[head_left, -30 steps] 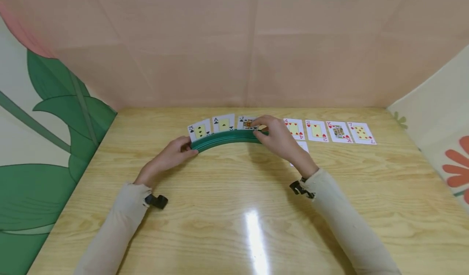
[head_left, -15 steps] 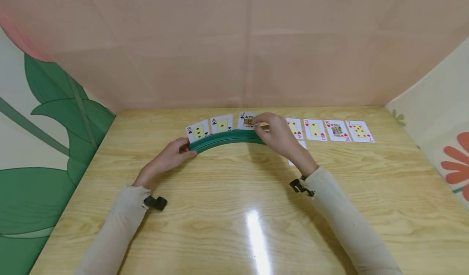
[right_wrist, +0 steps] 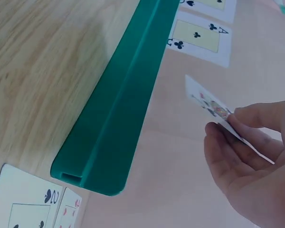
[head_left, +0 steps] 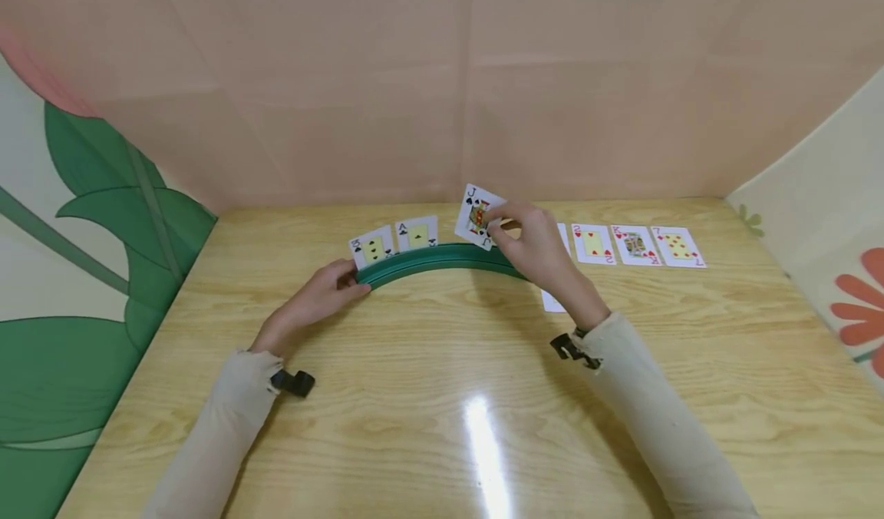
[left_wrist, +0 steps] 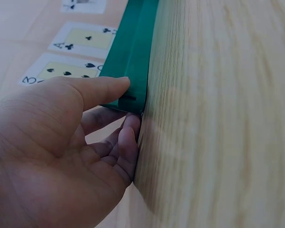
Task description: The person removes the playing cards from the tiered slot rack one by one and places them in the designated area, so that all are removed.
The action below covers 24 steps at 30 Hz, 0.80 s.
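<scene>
A curved green card holder (head_left: 442, 258) stands on the wooden table. My left hand (head_left: 314, 300) grips its left end, with the thumb over the top, as the left wrist view shows. Two cards stand in its slot: a three of spades (head_left: 374, 249) and an ace of clubs (head_left: 417, 234). Above the holder's right half, my right hand (head_left: 542, 246) pinches a jack of spades (head_left: 475, 216) between thumb and fingers. That card is tilted, and the right wrist view shows it apart from the holder (right_wrist: 111, 109).
Right of the holder lies a row of face-up cards: one mostly hidden by my right hand, a two of hearts (head_left: 592, 244), a king of hearts (head_left: 637, 246) and a red seven (head_left: 679, 247). A two of spades (right_wrist: 31, 199) lies near the holder's right end. A pink cloth wall (head_left: 345, 120) rises behind.
My right hand has lifted the jack of spades up out of the holder's slot and tilted it, shifting slightly right. My left hand keeps its grip on the holder's end.
</scene>
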{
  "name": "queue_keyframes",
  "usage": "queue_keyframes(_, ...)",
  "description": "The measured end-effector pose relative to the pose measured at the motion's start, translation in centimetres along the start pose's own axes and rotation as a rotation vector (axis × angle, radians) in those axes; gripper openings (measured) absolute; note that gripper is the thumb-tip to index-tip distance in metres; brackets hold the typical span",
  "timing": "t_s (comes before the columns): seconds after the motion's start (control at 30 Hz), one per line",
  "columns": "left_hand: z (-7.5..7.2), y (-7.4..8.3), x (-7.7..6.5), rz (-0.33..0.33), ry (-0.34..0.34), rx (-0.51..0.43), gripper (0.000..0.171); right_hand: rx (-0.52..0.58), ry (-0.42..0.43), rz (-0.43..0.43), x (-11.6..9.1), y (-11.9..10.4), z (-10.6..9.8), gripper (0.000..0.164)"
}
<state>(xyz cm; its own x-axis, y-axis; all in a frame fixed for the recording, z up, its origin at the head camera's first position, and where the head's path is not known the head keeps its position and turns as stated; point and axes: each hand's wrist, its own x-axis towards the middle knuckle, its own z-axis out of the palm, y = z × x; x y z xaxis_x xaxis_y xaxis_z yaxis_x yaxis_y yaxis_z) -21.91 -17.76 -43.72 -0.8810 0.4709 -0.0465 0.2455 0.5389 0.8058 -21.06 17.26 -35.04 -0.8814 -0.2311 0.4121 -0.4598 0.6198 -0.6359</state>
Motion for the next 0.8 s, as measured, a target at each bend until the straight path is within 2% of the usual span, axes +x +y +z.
queue_keyframes(0.23, 0.0, 0.0, 0.0, -0.002, -0.007, 0.009, 0.042, 0.031, 0.063, -0.06, -0.5, -0.7, -0.3, 0.011)
queue_keyframes(0.47, -0.1, 0.2, 0.0, -0.026, -0.007, 0.009, 0.039, 0.02, 0.131, -0.131, -1.8, -1.3, -1.2, 0.018)
queue_keyframes(0.63, -0.1, 0.5, -0.1, -0.022, -0.01, 0.006, 0.039, 0.044, 0.147, -0.163, -3.1, -1.3, -2.2, 0.024)
queue_keyframes(0.8, 0.0, 0.7, -0.1, -0.023, -0.009, 0.003, 0.038, 0.05, 0.128, -0.147, -4.8, -0.6, -3.2, 0.027)
